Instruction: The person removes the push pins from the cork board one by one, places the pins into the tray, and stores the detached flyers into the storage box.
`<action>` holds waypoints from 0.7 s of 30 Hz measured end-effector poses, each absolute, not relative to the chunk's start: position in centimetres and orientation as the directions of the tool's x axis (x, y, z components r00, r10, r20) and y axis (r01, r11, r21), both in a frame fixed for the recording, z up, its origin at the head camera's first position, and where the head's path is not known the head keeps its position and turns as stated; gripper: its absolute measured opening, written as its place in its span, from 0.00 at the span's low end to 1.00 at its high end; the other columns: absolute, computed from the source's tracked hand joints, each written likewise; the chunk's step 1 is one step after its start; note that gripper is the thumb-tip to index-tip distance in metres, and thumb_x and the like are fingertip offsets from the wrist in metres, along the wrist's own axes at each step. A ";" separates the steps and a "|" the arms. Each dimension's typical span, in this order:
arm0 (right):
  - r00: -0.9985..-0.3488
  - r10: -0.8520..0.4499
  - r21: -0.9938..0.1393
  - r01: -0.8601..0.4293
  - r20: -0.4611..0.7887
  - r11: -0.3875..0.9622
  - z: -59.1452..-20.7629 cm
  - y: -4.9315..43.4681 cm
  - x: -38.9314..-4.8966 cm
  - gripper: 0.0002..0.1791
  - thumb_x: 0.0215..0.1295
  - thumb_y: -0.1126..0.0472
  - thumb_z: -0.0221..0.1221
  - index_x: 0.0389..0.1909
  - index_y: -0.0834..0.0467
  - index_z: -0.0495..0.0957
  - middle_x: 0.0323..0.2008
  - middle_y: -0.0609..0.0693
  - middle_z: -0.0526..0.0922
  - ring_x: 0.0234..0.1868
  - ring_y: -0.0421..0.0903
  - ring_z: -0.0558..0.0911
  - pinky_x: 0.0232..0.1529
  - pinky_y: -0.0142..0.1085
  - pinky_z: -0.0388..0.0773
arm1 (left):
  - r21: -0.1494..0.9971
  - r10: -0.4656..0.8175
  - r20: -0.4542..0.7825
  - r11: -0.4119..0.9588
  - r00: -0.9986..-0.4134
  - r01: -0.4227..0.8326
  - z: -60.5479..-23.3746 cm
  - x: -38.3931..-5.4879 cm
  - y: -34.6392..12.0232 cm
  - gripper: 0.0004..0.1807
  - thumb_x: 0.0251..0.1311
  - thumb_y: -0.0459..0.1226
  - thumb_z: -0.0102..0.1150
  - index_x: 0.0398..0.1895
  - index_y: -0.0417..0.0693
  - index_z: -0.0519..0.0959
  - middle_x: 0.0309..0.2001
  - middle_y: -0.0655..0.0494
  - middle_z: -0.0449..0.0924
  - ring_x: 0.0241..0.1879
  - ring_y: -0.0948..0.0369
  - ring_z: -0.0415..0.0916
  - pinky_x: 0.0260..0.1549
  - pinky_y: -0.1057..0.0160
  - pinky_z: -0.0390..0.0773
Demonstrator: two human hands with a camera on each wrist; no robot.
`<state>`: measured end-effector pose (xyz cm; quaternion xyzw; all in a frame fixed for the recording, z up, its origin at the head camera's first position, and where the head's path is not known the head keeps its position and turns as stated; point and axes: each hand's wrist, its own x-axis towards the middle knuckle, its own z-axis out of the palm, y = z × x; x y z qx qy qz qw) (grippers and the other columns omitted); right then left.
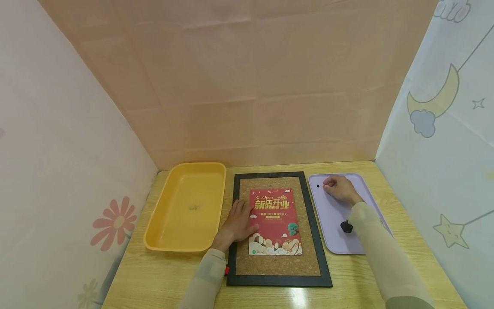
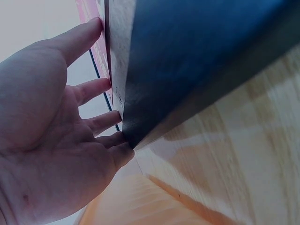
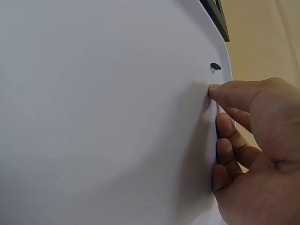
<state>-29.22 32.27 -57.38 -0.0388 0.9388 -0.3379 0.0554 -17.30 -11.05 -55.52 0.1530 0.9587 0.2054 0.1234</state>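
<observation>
A red poster [image 1: 272,221] with gold lettering lies on a cork board [image 1: 278,265] in a black frame [image 1: 279,281]. My left hand [image 1: 238,221] rests over the board's left side, its spread fingers at the poster's left edge. In the left wrist view, the fingertips [image 2: 96,28] touch the poster and board. Above the far left part of the purple tray [image 1: 332,240], my right hand [image 1: 339,189] brings thumb and forefinger together at the tray surface. I cannot tell whether they pinch anything. Near them is a black-headed thumbtack [image 3: 215,67].
A yellow tray [image 1: 185,223] stands to the left of the board, with a small dark mark on its bottom. The purple tray sits just right of the frame. Behind the wooden table [image 1: 154,274] rises a peach-coloured backdrop [image 1: 251,94], with patterned walls at both sides.
</observation>
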 end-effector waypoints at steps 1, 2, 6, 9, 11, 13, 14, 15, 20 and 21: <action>-0.991 -0.110 -0.637 -0.036 -0.077 0.770 -57.4 32.3 -29.2 0.12 0.78 0.61 0.67 0.54 0.66 0.87 0.47 0.62 0.90 0.47 0.54 0.85 0.48 0.39 0.77 | 0.432 0.343 -0.173 0.869 -0.923 0.242 -55.5 -17.3 -11.0 0.47 0.71 0.49 0.75 0.87 0.44 0.66 0.88 0.33 0.57 0.91 0.35 0.48 0.92 0.33 0.50; -0.991 -0.113 -0.637 -0.037 -0.078 0.770 -57.4 32.3 -29.1 0.13 0.78 0.61 0.67 0.55 0.66 0.87 0.48 0.64 0.89 0.47 0.55 0.85 0.49 0.40 0.77 | 0.431 0.342 -0.173 0.869 -0.923 0.242 -55.5 -17.3 -11.0 0.47 0.71 0.50 0.75 0.87 0.44 0.66 0.88 0.33 0.57 0.91 0.35 0.48 0.92 0.33 0.50; -0.990 -0.117 -0.639 -0.036 -0.085 0.768 -57.2 32.4 -28.9 0.17 0.77 0.61 0.68 0.58 0.68 0.85 0.53 0.68 0.88 0.54 0.64 0.85 0.56 0.52 0.81 | 0.431 0.339 -0.175 0.871 -0.925 0.237 -55.4 -17.2 -11.0 0.47 0.71 0.50 0.75 0.87 0.44 0.66 0.88 0.33 0.57 0.91 0.35 0.48 0.92 0.33 0.50; -0.988 -0.127 -0.638 -0.043 -0.087 0.768 -57.1 32.4 -28.7 0.20 0.76 0.62 0.68 0.62 0.69 0.83 0.58 0.72 0.86 0.61 0.69 0.83 0.66 0.63 0.80 | 0.432 0.339 -0.175 0.870 -0.924 0.237 -55.4 -17.2 -11.0 0.47 0.71 0.50 0.75 0.86 0.44 0.66 0.88 0.33 0.57 0.91 0.35 0.48 0.92 0.33 0.50; -0.987 -0.139 -0.634 -0.056 -0.083 0.772 -57.0 32.4 -28.6 0.22 0.76 0.62 0.69 0.64 0.70 0.82 0.60 0.73 0.85 0.64 0.72 0.82 0.71 0.68 0.77 | 0.433 0.341 -0.174 0.869 -0.924 0.239 -55.3 -17.2 -11.0 0.47 0.71 0.50 0.75 0.86 0.44 0.67 0.88 0.33 0.57 0.91 0.35 0.49 0.92 0.33 0.50; -0.986 -0.147 -0.632 -0.065 -0.078 0.772 -56.8 32.4 -28.3 0.24 0.75 0.62 0.70 0.65 0.71 0.81 0.61 0.74 0.84 0.66 0.74 0.81 0.73 0.70 0.75 | 0.430 0.343 -0.171 0.869 -0.923 0.244 -55.3 -17.2 -11.0 0.47 0.71 0.50 0.75 0.86 0.44 0.67 0.88 0.33 0.58 0.91 0.36 0.49 0.92 0.33 0.50; -0.986 -0.152 -0.631 -0.072 -0.074 0.773 -56.7 32.4 -28.2 0.25 0.75 0.62 0.70 0.66 0.71 0.80 0.62 0.75 0.84 0.67 0.75 0.80 0.74 0.70 0.74 | 0.427 0.345 -0.170 0.870 -0.923 0.246 -55.3 -17.2 -11.0 0.46 0.71 0.50 0.75 0.86 0.44 0.67 0.88 0.33 0.58 0.91 0.36 0.49 0.92 0.33 0.49; -0.985 -0.160 -0.628 -0.083 -0.066 0.773 -56.6 32.5 -28.0 0.26 0.75 0.62 0.70 0.66 0.72 0.80 0.62 0.75 0.84 0.67 0.76 0.80 0.74 0.71 0.73 | 0.423 0.345 -0.171 0.872 -0.923 0.247 -55.3 -17.2 -11.0 0.46 0.71 0.50 0.75 0.86 0.44 0.66 0.88 0.33 0.58 0.91 0.36 0.49 0.92 0.33 0.49; -0.984 -0.175 -0.625 -0.110 -0.044 0.773 -56.1 32.8 -27.2 0.28 0.79 0.59 0.68 0.70 0.72 0.77 0.67 0.77 0.83 0.73 0.78 0.77 0.78 0.72 0.70 | 0.408 0.343 -0.175 0.878 -0.923 0.249 -55.0 -17.2 -10.9 0.47 0.71 0.50 0.75 0.86 0.44 0.66 0.88 0.33 0.58 0.90 0.36 0.50 0.92 0.33 0.50; -0.984 -0.174 -0.625 -0.109 -0.044 0.773 -56.1 32.8 -27.1 0.29 0.80 0.58 0.67 0.71 0.72 0.76 0.68 0.77 0.82 0.74 0.78 0.76 0.78 0.72 0.70 | 0.406 0.344 -0.175 0.879 -0.923 0.251 -54.9 -17.2 -11.0 0.47 0.71 0.50 0.75 0.86 0.44 0.66 0.88 0.33 0.58 0.90 0.36 0.50 0.92 0.33 0.50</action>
